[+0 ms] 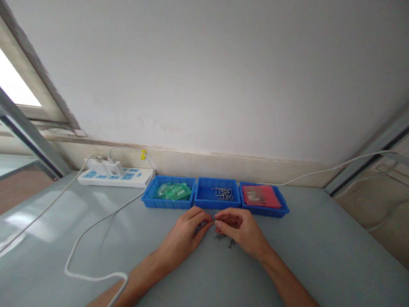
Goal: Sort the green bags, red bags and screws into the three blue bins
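Both hands meet just in front of the blue trays, fingertips almost touching. The thumb and fingers of my left hand [187, 230] are pinched together. My right hand [246, 232] is also closed in a pinch at the same spot. Whatever lies between the fingertips is too small and too covered to name. Several dark screws [231, 243] lie on the table under and beside my right hand, partly hidden by it. Right behind the hands, the middle blue tray [204, 200] holds a heap of L-shaped metal hex keys [225, 194].
The left blue tray [169, 204] contains green plastic packets [179, 192]; the right blue tray [284, 209] holds a red packet [270, 196]. A white power strip [140, 181] with plugs stands at the back left. Its white cable [86, 233] loops across the grey table [319, 256].
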{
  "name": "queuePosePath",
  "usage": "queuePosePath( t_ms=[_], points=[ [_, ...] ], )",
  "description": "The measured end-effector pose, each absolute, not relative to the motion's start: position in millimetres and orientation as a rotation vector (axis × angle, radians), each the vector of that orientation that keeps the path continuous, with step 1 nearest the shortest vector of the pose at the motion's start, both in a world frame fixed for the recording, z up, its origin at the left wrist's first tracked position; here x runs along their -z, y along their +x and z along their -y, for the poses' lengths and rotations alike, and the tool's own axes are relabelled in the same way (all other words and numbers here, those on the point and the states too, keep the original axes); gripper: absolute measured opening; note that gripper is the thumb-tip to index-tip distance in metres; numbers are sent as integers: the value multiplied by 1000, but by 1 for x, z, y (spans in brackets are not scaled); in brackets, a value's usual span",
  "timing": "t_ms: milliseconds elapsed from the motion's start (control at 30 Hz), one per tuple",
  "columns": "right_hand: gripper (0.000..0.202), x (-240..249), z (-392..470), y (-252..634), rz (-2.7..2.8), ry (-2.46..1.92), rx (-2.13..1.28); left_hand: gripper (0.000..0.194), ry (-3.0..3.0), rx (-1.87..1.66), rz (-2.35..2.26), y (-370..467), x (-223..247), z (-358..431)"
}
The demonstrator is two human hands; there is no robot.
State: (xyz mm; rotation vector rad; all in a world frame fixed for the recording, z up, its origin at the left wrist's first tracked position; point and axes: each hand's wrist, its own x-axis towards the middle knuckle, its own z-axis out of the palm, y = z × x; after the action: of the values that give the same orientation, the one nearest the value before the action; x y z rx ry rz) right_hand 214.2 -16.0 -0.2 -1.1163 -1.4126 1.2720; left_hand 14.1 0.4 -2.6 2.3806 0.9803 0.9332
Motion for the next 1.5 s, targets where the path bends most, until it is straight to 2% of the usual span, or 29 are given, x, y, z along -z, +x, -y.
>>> queuePosePath(
  t_ms=[100,300,433,567,800,1033,1200,1333,1500],
  points=[
    [15,-1,17,214,1518,-1201,-1108,17,2395,-892,-1043,13,1,-2],
    [17,-7,21,215,1887,-1386,-467,16,2515,-588,-1159,-5,-23,-7],
    [11,-6,23,212,2058,-1502,-293,17,2567,-365,-1047,-18,-39,-6],
    [12,-6,21,207,2147,-1584,-206,18,2553,-317,-971,-21,-36,-9],
    [16,-4,19,208,2258,-1560,-123,18,2502,-558,-994,-9,-11,-12],
    [15,-17,19,216,2042,-1274,-426,13,2487,-542,-972,-15,-23,-8],
    [22,-24,10,221,1661,-1368,-162,14,2537,-469,-932,-22,-25,-14],
    [26,-23,14,224,1613,-1381,-89,18,2536,-489,-896,-21,-18,-17],
    [18,-18,22,216,1737,-1306,-490,18,2441,-635,-919,-10,-20,-11]
  ],
)
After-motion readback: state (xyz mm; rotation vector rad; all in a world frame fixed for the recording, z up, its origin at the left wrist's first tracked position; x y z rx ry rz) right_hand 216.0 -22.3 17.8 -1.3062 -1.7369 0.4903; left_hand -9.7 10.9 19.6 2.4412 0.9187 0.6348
